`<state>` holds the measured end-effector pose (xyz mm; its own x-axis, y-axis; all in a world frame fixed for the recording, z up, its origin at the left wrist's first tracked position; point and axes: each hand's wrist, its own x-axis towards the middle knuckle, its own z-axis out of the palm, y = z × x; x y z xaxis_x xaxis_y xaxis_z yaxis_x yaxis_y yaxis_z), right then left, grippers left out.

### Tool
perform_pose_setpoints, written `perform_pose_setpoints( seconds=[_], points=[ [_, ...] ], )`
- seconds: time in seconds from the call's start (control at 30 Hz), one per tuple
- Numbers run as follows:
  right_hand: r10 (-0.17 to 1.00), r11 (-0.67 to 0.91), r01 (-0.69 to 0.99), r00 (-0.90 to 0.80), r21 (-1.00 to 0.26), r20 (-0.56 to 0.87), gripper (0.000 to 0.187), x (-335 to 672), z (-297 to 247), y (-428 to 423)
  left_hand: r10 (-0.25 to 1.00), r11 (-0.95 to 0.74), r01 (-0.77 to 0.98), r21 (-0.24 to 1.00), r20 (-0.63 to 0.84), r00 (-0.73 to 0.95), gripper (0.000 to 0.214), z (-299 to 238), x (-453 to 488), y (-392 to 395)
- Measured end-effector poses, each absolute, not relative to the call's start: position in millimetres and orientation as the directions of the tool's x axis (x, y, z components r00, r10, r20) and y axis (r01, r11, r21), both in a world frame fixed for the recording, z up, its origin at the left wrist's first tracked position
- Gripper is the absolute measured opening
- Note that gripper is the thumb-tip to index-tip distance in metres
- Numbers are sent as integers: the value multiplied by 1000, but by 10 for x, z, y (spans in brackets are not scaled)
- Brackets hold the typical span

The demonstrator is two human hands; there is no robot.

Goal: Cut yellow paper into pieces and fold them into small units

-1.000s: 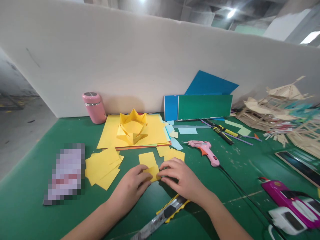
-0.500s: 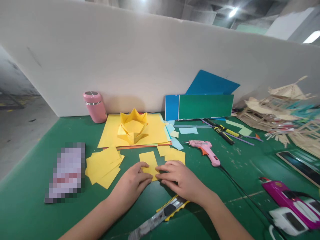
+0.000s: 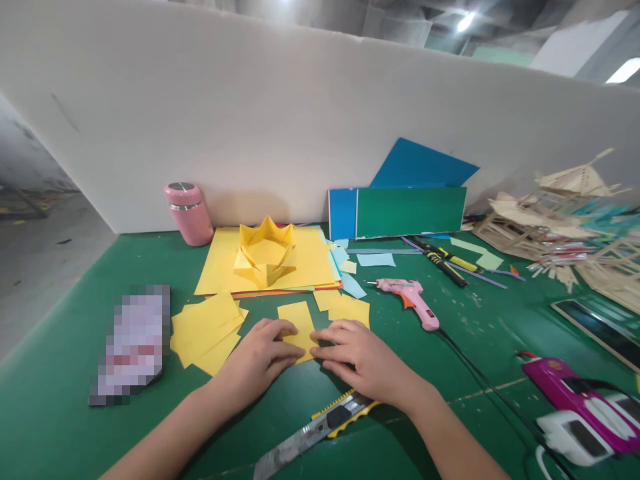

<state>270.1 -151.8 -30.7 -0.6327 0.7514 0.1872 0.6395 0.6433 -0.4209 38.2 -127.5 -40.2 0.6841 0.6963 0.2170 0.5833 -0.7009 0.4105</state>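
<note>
Both my hands rest on a small yellow paper piece (image 3: 301,341) lying on the green table (image 3: 60,420). My left hand (image 3: 257,363) pinches its left side, fingers curled on the paper. My right hand (image 3: 357,357) presses the right side with bent fingers. Just behind lie a yellow paper rectangle (image 3: 295,313) and more yellow scraps (image 3: 347,308). A pile of yellow paper squares (image 3: 205,330) sits to the left. A folded yellow paper crown (image 3: 265,253) stands on large yellow sheets (image 3: 220,267) farther back.
A utility knife (image 3: 315,433) lies near my right wrist. A pink glue gun (image 3: 410,301) with a black cord lies to the right. A pink bottle (image 3: 189,213), blue and green card (image 3: 400,210), stick models (image 3: 560,220) and a magenta device (image 3: 580,407) ring the work area.
My left hand has shifted slightly left and forward over the yellow piece, and my right fingers have slid a little along it. Nothing else has moved.
</note>
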Motion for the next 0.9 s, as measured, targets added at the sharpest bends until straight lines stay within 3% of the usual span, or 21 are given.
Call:
perform_pose_setpoints(
  seconds=[0.4, 0.53, 0.73, 0.9],
  points=[
    [741, 641, 669, -668, -377, 74, 24, 2575, -174, -1593, 699, -692, 589, 418, 182, 692, 18, -370, 397, -1271],
    [733, 652, 652, -672, -388, 103, 21, 2548, -189, -1594, 685, -715, 584, 385, 219, 695, 19, -318, 424, -1297],
    [725, 672, 623, -664, -400, 183, 18, 2578, -196, -1588, 588, -756, 455, 470, 183, 788, 27, -299, 440, -1308],
    [739, 668, 628, -622, -398, 259, 20, 2653, -185, -1574, 583, -781, 460, 423, 227, 780, 28, -277, 420, -1331]
  ],
)
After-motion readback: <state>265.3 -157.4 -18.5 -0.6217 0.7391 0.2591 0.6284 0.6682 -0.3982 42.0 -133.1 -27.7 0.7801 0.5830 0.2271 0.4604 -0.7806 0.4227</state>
